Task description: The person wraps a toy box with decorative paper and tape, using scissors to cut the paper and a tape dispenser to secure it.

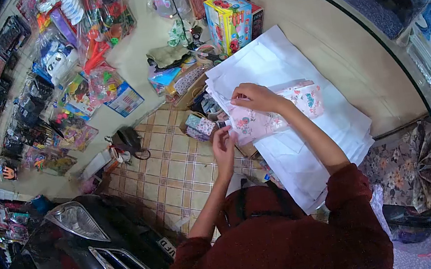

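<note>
A flat package in pink floral wrapping paper (264, 123) lies on a stack of large white paper sheets (299, 161). My right hand (255, 97) reaches across its far side, with bent fingers pressing on the far left corner of the package. At the near left corner, my left hand (223, 145) has its fingers curled in at the paper's edge. Its fingertips are small in view, and the exact grip is partly hidden. The right end of the package rests untouched on the white sheets.
Behind the stack stands a colourful toy box (231, 22). An open carton (200, 125) with small patterned items sits left of the package. A dark toy car (87, 257) is at lower left, and packaged goods (56, 58) hang on the wall. A glass edge (379, 42) curves along the right.
</note>
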Demonstrator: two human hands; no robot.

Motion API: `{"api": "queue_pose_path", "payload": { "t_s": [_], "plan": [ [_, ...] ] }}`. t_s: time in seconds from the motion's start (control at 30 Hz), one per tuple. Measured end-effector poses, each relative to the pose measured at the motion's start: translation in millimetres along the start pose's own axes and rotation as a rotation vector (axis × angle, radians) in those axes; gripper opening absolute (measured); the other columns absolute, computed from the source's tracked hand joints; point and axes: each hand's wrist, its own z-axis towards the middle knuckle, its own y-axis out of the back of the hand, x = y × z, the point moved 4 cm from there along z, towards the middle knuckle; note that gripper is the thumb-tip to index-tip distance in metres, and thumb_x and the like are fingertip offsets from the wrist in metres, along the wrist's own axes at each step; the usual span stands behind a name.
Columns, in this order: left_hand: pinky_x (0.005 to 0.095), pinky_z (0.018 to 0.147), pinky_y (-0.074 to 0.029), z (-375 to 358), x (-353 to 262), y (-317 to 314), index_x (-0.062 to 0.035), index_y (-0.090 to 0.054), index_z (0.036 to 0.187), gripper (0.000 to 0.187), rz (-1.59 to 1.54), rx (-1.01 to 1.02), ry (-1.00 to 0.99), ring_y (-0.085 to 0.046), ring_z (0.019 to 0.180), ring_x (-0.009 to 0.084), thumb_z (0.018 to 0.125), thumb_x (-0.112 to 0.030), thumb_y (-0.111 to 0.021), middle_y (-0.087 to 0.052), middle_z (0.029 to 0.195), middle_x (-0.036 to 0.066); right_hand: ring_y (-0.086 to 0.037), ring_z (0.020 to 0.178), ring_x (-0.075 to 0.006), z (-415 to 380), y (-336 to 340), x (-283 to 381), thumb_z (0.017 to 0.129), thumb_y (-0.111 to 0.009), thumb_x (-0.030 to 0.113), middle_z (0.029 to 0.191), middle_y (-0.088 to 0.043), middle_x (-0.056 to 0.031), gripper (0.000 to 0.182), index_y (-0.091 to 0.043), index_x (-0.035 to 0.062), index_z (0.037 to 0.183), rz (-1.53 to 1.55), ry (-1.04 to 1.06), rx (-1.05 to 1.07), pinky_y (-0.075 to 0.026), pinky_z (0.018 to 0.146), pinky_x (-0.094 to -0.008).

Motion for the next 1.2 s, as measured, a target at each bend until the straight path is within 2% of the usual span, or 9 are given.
{"api": "queue_pose_path", "payload": {
  "t_s": [0.1,0.23,0.43,0.6,0.7,0.8,0.93,1.13,1.2],
  "plan": [
    [0.027,0.084,-0.046,-9,6,-2,-0.003,-0.056,0.113,0.039,0.227,0.027,-0.165,-0.057,0.096,0.0137,0.08,-0.013,-0.074,-0.058,0.109,0.009,-0.059,0.092,-0.0295,1,0,-6,0.091,-0.056,0.033,0.093,-0.062,-0.0142,0.03,-0.063,0.0038,0.096,0.033,0.003,-0.055,-0.046,0.083,-0.0385],
    [0.0387,0.095,-0.04,-17,-18,-11,-0.0032,-0.058,0.108,0.045,0.668,-0.016,-0.428,-0.046,0.114,0.0305,0.071,-0.017,-0.08,-0.044,0.123,0.018,-0.059,0.09,-0.0292,1,5,-9,0.091,-0.056,0.031,0.092,-0.062,-0.013,0.028,-0.063,0.004,0.094,0.048,0.022,-0.079,-0.046,0.081,-0.0388],
    [0.0455,0.099,-0.031,-14,-21,-11,-0.0046,-0.06,0.103,0.04,0.784,0.063,-0.437,-0.036,0.119,0.0365,0.072,-0.018,-0.079,-0.038,0.123,0.02,-0.06,0.083,-0.0264,0,5,-12,0.091,-0.058,0.026,0.088,-0.061,-0.0126,0.024,-0.062,0.0019,0.093,-0.002,0.046,-0.139,-0.047,0.075,-0.0354],
    [0.0454,0.1,-0.029,-12,-31,-16,-0.0045,-0.061,0.102,0.037,0.737,0.08,-0.441,-0.035,0.119,0.0357,0.073,-0.02,-0.078,-0.038,0.124,0.019,-0.059,0.091,-0.0295,2,8,-16,0.091,-0.057,0.031,0.092,-0.063,-0.0125,0.028,-0.064,0.0046,0.094,0.033,-0.032,-0.075,-0.045,0.08,-0.0387],
    [0.0447,0.101,-0.029,-9,-26,-17,-0.0042,-0.061,0.101,0.036,0.67,0.071,-0.43,-0.035,0.12,0.0349,0.073,-0.02,-0.078,-0.039,0.125,0.018,-0.06,0.082,-0.0279,2,9,-14,0.091,-0.059,0.023,0.089,-0.061,-0.014,0.023,-0.063,0.0016,0.1,-0.001,0.064,-0.131,-0.049,0.074,-0.0356],
    [0.0421,0.1,-0.032,-7,-15,-14,-0.003,-0.062,0.1,0.034,0.633,0.077,-0.356,-0.039,0.118,0.0322,0.075,-0.019,-0.077,-0.043,0.123,0.016,-0.059,0.092,-0.0298,-2,3,4,0.091,-0.058,0.023,0.096,-0.061,-0.0143,0.025,-0.064,0.0039,0.106,-0.053,0.207,-0.162,-0.047,0.082,-0.0374],
    [0.0382,0.095,-0.039,-3,-1,-11,-0.0002,-0.063,0.099,0.03,0.449,0.019,-0.263,-0.051,0.108,0.0279,0.077,-0.017,-0.075,-0.053,0.116,0.016,-0.053,0.11,-0.0298,-7,-7,14,0.09,-0.055,0.024,0.113,-0.057,-0.0144,0.028,-0.063,0.0077,0.112,-0.089,0.055,0.097,-0.038,0.096,-0.0403],
    [0.0354,0.087,-0.045,-2,-2,-11,0.001,-0.064,0.096,0.027,0.358,0.03,-0.159,-0.062,0.092,0.0238,0.079,-0.017,-0.075,-0.066,0.102,0.014,-0.051,0.111,-0.0325,-32,-13,15,0.086,-0.059,0.022,0.117,-0.055,-0.0131,0.029,-0.061,0.0096,0.112,-0.259,0.13,-0.239,-0.037,0.096,-0.0426],
    [0.0316,0.086,-0.046,-2,1,-14,0.0012,-0.064,0.098,0.023,0.533,0.035,-0.25,-0.06,0.094,0.0189,0.082,-0.013,-0.072,-0.065,0.101,0.012,-0.051,0.111,-0.0321,-36,-20,12,0.084,-0.06,0.022,0.117,-0.055,-0.0129,0.029,-0.061,0.0099,0.111,-0.246,0.143,-0.234,-0.037,0.096,-0.0419]
  ]
}}
